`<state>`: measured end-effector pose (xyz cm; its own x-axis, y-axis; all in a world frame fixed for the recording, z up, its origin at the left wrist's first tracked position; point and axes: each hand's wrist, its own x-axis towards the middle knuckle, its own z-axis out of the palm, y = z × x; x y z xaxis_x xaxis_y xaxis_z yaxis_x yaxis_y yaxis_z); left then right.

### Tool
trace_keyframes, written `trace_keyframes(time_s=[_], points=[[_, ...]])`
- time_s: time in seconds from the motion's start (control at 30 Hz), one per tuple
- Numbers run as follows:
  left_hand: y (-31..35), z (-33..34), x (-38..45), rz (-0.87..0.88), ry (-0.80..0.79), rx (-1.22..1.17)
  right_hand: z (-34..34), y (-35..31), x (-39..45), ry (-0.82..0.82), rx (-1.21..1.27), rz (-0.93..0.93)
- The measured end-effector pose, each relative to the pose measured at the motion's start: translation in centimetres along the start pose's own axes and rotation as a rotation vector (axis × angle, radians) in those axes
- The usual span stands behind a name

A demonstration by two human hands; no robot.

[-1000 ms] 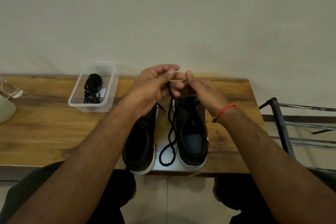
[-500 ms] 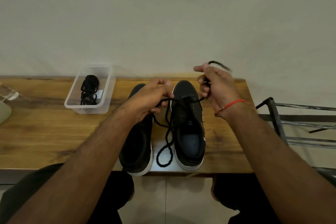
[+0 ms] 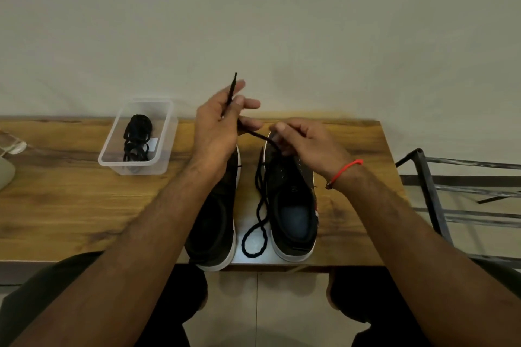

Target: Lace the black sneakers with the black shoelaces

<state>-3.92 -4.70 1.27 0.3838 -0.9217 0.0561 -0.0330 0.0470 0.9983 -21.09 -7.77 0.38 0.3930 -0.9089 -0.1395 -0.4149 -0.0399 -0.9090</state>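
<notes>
Head view: off to the left of the fingers, a clear plastic container (image 3: 158,149) holds a coiled black shoelace (image 3: 137,134). The left hand (image 3: 217,124) pinches one end of the working shoelace (image 3: 260,200), its tip poking up past the fingertips. The lace runs right to the right hand (image 3: 307,142), whose curled fingers pinch it at the right sneaker's (image 3: 293,200) toe. Its slack loops between this and the left sneaker (image 3: 217,222), below both hands on the wooden table (image 3: 70,205).

A wooden table (image 3: 70,205) bears two black sneakers (image 3: 293,205), a loose shoelace (image 3: 258,222) and a clear tub (image 3: 135,167).
</notes>
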Motion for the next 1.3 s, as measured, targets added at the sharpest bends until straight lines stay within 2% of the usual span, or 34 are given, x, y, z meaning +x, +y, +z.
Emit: trace_keyframes(time_s=[0.1, 0.17, 0.27, 0.37, 0.47, 0.6, 0.7, 0.9, 1.3], points=[[0.6, -0.3, 0.0, 0.255, 0.144, 0.205, -2.2, 0.1, 0.1, 0.129, -0.353, 0.050], [0.5, 0.1, -0.6, 0.265, 0.142, 0.334, -3.3, 0.6, -0.3, 0.090, -0.515, 0.145], [-0.7, 1.4, -1.7, 0.219, -0.094, 0.483, -3.0, 1.2, -1.3, -0.032, -0.574, 0.269], [-2.9, 3.1, -2.1, 0.256, -0.351, 0.679, -1.8, 1.6, -1.7, -0.077, -0.601, 0.277], [-4.6, 4.3, -2.5, 0.130, -0.433, 0.696, -1.3, 1.7, -1.4, -0.078, -0.642, 0.258], [-5.6, 4.3, -2.5, 0.064, -0.377, 0.681, -2.0, 1.9, -1.1, -0.075, -0.398, 0.343], [-5.4, 4.2, -2.4, 0.084, -0.364, 0.713, -2.6, 2.1, -1.2, -0.063, -0.203, 0.406], [-5.5, 4.4, -2.7, 0.153, -0.313, 0.789, -2.6, 2.1, -1.2, -0.086, 0.028, 0.484], [-5.8, 4.5, -2.7, 0.150, -0.284, 0.969, -2.6, 2.6, -0.9, -0.083, 0.086, 0.507]])
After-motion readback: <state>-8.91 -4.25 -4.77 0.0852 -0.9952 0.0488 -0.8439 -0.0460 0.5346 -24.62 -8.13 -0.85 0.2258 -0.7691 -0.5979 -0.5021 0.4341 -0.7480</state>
